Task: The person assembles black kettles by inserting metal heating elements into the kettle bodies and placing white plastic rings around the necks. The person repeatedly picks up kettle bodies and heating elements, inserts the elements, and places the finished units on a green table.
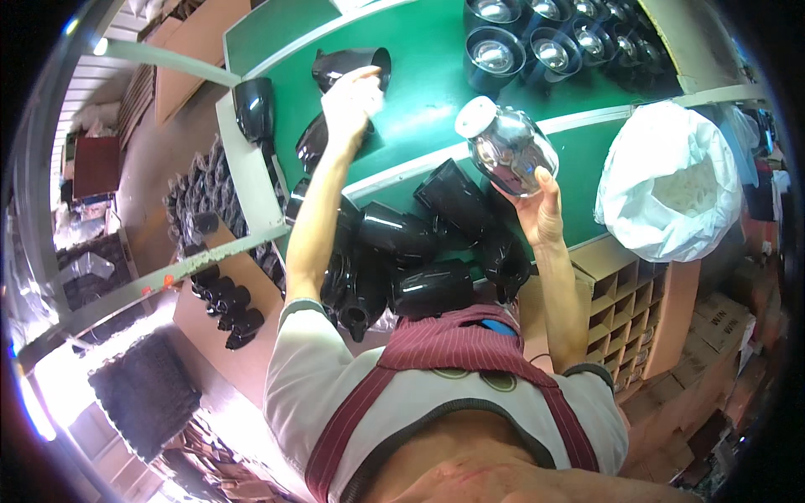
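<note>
The person is lifting a glossy black lamp housing [506,149] in the right hand [541,210], grip pinching its lower side, above the green counter [428,75], while the left hand [350,102], grip closing on another black housing [352,65] near the counter's far edge, seems mid-pickup, needing a firm hold.

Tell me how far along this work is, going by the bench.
Done, it seems: shiny-lined black cups stand in rows at the far end of the green belt. In hand: the right hand holds a glossy shell up, and the left hand reaches a black shell on the belt. Left: a pile of black shells near the person.
</note>
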Demonstrator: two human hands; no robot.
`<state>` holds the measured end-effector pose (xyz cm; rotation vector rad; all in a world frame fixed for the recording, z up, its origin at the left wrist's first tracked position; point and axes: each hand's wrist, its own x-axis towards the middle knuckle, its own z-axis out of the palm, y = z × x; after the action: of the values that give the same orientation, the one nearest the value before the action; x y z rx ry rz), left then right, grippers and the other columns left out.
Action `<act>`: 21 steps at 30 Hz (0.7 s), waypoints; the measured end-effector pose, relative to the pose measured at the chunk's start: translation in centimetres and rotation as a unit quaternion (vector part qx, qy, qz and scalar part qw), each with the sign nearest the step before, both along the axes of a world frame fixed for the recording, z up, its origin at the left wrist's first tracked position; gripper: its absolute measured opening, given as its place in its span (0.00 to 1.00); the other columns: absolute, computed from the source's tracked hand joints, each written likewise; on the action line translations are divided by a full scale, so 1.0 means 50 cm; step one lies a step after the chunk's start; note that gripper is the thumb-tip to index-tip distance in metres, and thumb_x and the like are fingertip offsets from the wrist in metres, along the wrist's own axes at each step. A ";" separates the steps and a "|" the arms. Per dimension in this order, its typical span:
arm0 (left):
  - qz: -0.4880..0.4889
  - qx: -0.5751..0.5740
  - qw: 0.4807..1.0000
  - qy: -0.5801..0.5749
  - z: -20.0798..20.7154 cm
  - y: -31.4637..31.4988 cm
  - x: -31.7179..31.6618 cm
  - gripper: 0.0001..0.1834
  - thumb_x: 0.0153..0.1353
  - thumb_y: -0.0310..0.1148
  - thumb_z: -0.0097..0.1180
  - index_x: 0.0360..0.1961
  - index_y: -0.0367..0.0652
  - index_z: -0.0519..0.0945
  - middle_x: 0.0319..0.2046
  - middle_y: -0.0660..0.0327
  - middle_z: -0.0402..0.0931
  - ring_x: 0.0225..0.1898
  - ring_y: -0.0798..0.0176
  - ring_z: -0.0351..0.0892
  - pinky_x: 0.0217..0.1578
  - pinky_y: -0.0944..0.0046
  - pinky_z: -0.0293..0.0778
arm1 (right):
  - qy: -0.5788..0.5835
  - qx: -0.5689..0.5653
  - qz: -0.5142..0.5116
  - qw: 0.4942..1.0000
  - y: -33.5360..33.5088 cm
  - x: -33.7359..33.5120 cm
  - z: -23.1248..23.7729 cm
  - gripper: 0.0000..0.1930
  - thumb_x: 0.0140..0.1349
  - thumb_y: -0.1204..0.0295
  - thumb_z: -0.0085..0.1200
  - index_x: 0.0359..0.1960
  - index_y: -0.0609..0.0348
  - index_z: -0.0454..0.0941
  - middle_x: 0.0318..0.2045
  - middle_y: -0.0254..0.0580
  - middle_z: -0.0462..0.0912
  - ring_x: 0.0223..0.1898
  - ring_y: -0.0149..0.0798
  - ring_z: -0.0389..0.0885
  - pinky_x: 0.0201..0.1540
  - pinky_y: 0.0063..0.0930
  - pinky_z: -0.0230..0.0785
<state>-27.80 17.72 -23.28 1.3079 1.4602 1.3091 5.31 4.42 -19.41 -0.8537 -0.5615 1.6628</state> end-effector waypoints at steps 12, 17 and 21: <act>0.044 -0.400 0.911 0.087 -0.229 0.335 -0.214 0.24 0.65 0.61 0.53 0.26 0.52 0.77 0.10 0.71 0.62 0.08 0.72 0.52 0.09 0.68 0.48 | 0.007 0.002 -0.062 0.998 -0.066 0.112 -0.045 0.38 0.62 0.54 0.61 0.67 0.64 0.63 0.59 0.50 0.77 0.59 0.47 0.78 0.63 0.48 0.72; -0.078 -0.271 0.959 0.032 -0.212 0.256 -0.194 0.21 0.52 0.46 0.74 0.37 0.44 0.79 0.20 0.70 0.72 0.19 0.74 0.68 0.20 0.71 0.63 | 0.081 0.001 -0.024 0.996 -0.052 0.113 -0.072 0.39 0.61 0.50 0.62 0.67 0.59 0.64 0.60 0.52 0.76 0.57 0.49 0.80 0.62 0.56 0.71; -0.006 -0.130 0.986 0.105 -0.131 0.161 -0.154 0.23 0.53 0.35 0.74 0.46 0.36 0.79 0.27 0.67 0.78 0.25 0.76 0.71 0.27 0.72 0.66 | 0.108 -0.005 -0.033 0.994 -0.038 0.100 -0.074 0.38 0.60 0.50 0.63 0.67 0.55 0.64 0.59 0.48 0.77 0.55 0.48 0.81 0.62 0.57 0.71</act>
<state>-35.50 25.77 -29.83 1.3064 1.6998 0.9568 10.33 2.54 -23.11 -0.6817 -0.3726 1.6735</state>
